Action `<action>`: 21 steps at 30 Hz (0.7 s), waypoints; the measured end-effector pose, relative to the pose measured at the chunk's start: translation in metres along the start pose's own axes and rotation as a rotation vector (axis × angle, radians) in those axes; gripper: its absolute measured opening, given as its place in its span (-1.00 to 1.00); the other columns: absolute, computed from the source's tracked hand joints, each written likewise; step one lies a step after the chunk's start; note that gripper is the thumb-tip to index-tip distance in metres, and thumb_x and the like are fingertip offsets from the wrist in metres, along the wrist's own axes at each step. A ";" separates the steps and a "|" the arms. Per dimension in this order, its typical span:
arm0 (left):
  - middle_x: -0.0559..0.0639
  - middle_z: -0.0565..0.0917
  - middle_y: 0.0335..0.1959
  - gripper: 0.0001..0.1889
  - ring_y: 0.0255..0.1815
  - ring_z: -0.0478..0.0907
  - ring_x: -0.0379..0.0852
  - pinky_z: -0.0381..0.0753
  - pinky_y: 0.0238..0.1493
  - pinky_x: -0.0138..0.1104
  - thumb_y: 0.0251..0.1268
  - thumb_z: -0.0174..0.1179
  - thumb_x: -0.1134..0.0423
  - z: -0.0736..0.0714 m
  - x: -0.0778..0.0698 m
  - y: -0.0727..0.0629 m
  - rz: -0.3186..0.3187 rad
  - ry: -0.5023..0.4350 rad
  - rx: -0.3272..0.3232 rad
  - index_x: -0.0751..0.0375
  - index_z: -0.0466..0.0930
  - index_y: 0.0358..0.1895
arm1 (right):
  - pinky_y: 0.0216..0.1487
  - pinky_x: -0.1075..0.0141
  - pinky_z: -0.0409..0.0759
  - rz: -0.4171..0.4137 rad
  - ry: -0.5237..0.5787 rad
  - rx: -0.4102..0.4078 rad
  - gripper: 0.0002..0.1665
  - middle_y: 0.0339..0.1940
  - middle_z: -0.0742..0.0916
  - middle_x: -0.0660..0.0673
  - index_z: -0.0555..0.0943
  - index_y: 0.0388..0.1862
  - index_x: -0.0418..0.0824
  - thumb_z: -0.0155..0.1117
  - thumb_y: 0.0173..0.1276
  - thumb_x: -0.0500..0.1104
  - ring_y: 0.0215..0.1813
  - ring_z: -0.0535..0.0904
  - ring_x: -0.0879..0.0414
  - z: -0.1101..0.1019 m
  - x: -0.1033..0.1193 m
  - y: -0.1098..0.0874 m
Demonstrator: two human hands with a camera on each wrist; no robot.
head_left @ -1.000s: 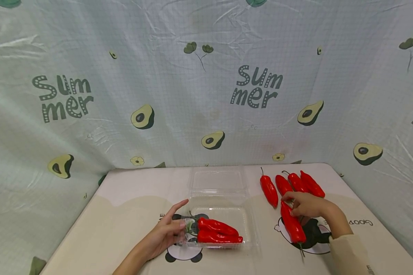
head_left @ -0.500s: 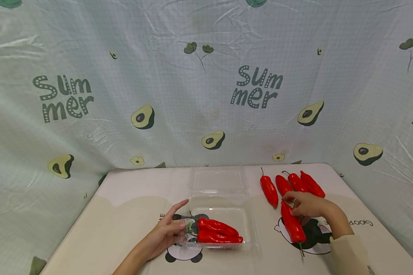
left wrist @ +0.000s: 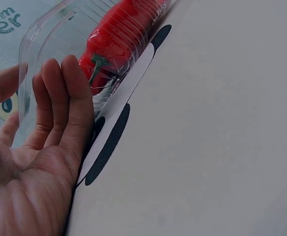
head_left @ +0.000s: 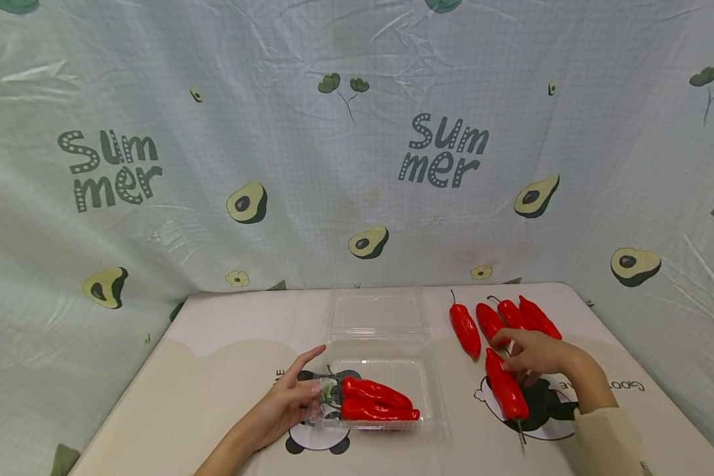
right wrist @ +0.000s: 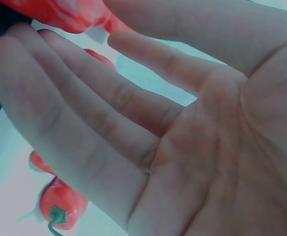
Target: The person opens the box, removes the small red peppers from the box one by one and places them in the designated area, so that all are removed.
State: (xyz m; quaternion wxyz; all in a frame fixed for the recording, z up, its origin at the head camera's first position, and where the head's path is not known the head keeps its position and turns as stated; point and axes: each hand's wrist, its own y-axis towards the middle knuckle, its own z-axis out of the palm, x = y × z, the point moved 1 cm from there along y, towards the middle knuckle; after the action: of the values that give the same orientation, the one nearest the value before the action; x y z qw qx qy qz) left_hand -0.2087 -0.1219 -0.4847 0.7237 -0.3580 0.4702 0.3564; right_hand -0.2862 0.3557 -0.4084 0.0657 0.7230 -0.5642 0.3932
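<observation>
Two glossy red peppers [head_left: 376, 390] lie side by side in a clear plastic clamshell box [head_left: 430, 390], stems toward its left wall. My left hand [head_left: 282, 403] rests against that wall from outside, its index finger pointing away; the left wrist view shows fingertips right at the plastic. Farther right, a single red pepper [head_left: 510, 396] lies on the table, its green stem toward me. My right hand [head_left: 538, 357] reaches over that pepper's far end, thumb overlapping it in the head view. Fairly straight, spread fingers [right wrist: 89, 118] show in the right wrist view, with nothing gripped.
The box's lid [head_left: 377, 312] is folded back flat behind it. Several more red peppers [head_left: 465, 330] lie at the table's back right, just beyond my right hand. A patterned cloth [head_left: 309, 145] hangs behind and at both sides of the table [head_left: 232, 324].
My right hand has shifted slightly to the right along the single pepper, and its fingers have moved a little. My left hand, the box and the peppers stay where they were.
</observation>
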 end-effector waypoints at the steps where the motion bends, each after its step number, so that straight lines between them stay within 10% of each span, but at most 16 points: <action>1: -0.13 0.49 -0.30 -0.25 -0.28 0.50 -0.23 0.53 -0.13 -0.38 0.61 -0.03 0.33 0.000 0.000 0.000 0.001 0.000 0.001 -0.32 -0.13 0.66 | -0.25 0.11 0.77 -0.001 -0.004 -0.005 -0.36 -0.26 0.66 -0.16 0.49 0.30 -0.31 0.47 0.27 -0.23 -0.31 0.65 0.01 0.000 0.000 -0.001; 21: -0.14 0.48 -0.31 -0.25 -0.27 0.49 -0.22 0.51 -0.15 -0.38 0.61 -0.05 0.34 0.000 0.000 0.000 0.003 0.002 0.004 -0.32 -0.13 0.66 | -0.21 0.10 0.75 -0.153 0.014 -0.042 -0.38 -0.23 0.73 -0.20 0.43 0.35 -0.39 0.36 0.39 -0.21 -0.25 0.66 0.00 -0.013 0.001 -0.009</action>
State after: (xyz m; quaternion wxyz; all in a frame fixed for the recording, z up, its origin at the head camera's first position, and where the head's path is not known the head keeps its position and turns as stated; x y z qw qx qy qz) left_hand -0.2093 -0.1219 -0.4847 0.7231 -0.3563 0.4723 0.3564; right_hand -0.2845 0.3649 -0.3954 0.1146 0.7598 -0.5148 0.3803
